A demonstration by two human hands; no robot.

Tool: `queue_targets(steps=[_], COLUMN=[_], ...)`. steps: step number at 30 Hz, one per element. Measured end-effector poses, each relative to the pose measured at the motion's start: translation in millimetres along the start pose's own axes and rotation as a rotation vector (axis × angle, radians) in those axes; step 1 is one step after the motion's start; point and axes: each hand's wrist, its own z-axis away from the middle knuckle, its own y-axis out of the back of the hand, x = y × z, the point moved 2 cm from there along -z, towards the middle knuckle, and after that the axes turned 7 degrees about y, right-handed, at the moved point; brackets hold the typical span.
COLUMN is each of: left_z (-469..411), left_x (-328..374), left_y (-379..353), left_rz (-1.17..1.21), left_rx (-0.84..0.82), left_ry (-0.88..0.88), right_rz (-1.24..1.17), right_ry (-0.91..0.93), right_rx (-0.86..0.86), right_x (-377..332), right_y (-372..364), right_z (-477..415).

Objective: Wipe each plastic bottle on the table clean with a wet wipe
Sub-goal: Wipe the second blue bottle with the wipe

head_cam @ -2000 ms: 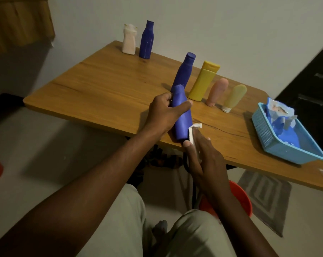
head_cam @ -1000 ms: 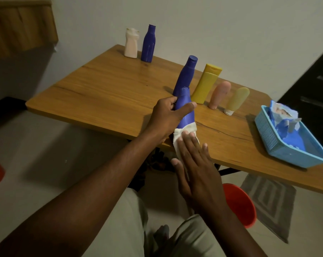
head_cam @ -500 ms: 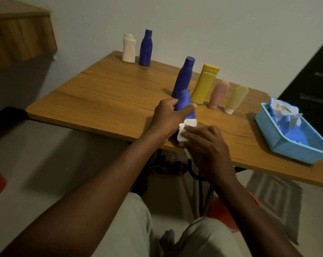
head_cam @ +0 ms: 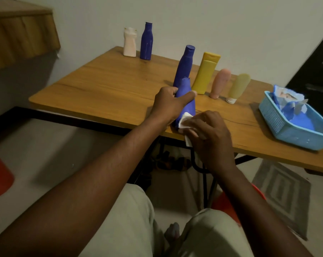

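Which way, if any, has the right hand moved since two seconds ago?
Yes, forward. Then the right hand was mostly short of the table's near edge; now it lies over the table, holding the wet wipe against the blue bottle.

Blue bottle (head_cam: 189,107) stands tilted, white wet wipe (head_cam: 183,122) against its lower side.

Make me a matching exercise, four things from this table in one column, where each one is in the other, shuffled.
1. white bottle
2. yellow bottle
3. wipe
4. basket

A. in the right hand
B. far left corner of the table
C. right end of the table
D. upright in the middle row

Pairs: 1-B, 2-D, 3-A, 4-C
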Motion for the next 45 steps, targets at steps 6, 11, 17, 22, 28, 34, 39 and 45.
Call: queue_targets(steps=[6, 11, 17, 22, 28, 34, 39, 45], left_z=[1.0, -0.6, 0.7, 1.3, -0.9, -0.6, 0.4, -0.9], left_x=[0.9, -1.3, -0.8, 0.4, -2.3, -2.5, -1.8, -2.9], left_y=[1.4, 0.8, 1.0, 1.2, -1.1, -1.4, -0.6, -2.1], left_rz=[-0.012, -0.019, -0.051, -0.059, -0.030, -0.034, -0.042, -0.016], left_rx=[-0.004, -0.010, 0.008, 0.004, 0.007, 0.014, 0.011, 0.003], left_ry=[0.011, 0.014, 0.010, 0.011, 0.021, 0.014, 0.016, 0.026], right_rz=[0.020, -0.019, -0.001, 0.047, 0.030, 0.006, 0.021, 0.057], right_ry=[-0.021, -0.180, -0.200, -0.160, -0.257, -0.231, -0.218, -0.269], right_rx=[0.035, 0.142, 0.179, 0.173, 0.245, 0.232, 0.212, 0.212], right_x=[-5.5, 7.9, -5.7, -11.6, 10.6, -0.2, 3.2, 20.3], right_y=[-13.8, -8.2, -20.7, -33.1, -13.1, -21.8, -22.9, -6.2], right_z=[-2.3, 15.4, 9.5, 2.5, 23.8, 15.0, 11.0, 24.3])
